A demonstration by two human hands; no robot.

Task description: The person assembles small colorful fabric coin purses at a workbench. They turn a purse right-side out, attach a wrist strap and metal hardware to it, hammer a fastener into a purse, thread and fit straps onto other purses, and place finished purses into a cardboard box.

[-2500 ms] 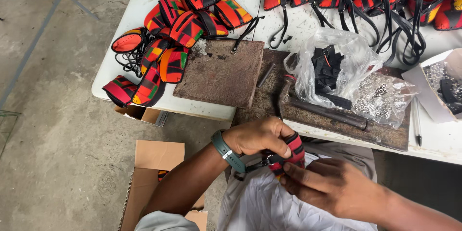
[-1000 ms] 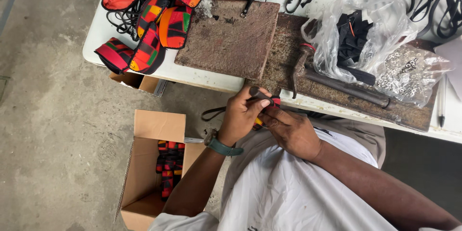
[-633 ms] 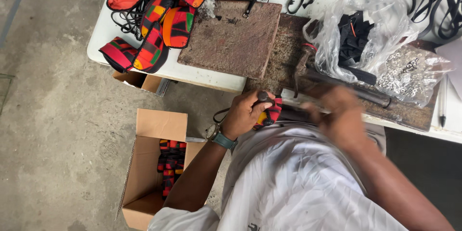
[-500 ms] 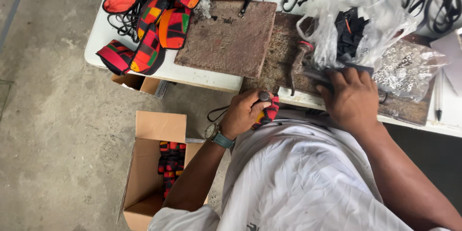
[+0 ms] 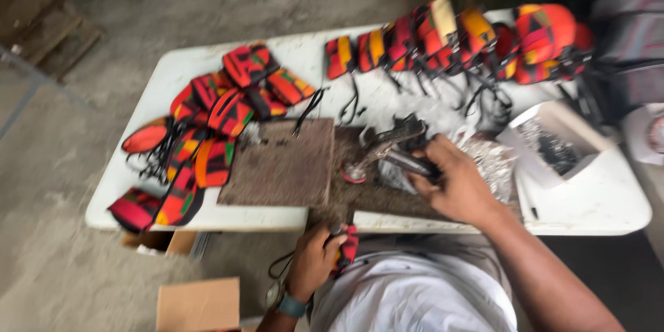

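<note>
While the left hand [image 5: 315, 259] closes around a small red, orange and black patterned strap piece [image 5: 346, 252] near the table [image 5: 595, 200] edge, the right hand [image 5: 456, 183] grips a metal hand tool [image 5: 387, 152] on the rusty plate [image 5: 283, 166].

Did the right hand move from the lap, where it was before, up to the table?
Yes. The right hand has gone up from the lap onto the brown board and now grips the metal tool there.

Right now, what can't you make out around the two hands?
- Head view is motion-blurred: fine detail of the metal tool is lost.
- Right hand covers the tool's handle, hiding its grip.
- Left hand wraps the red patterned piece; its shape is mostly hidden.
- Cardboard box is cut off by the bottom edge.
</note>
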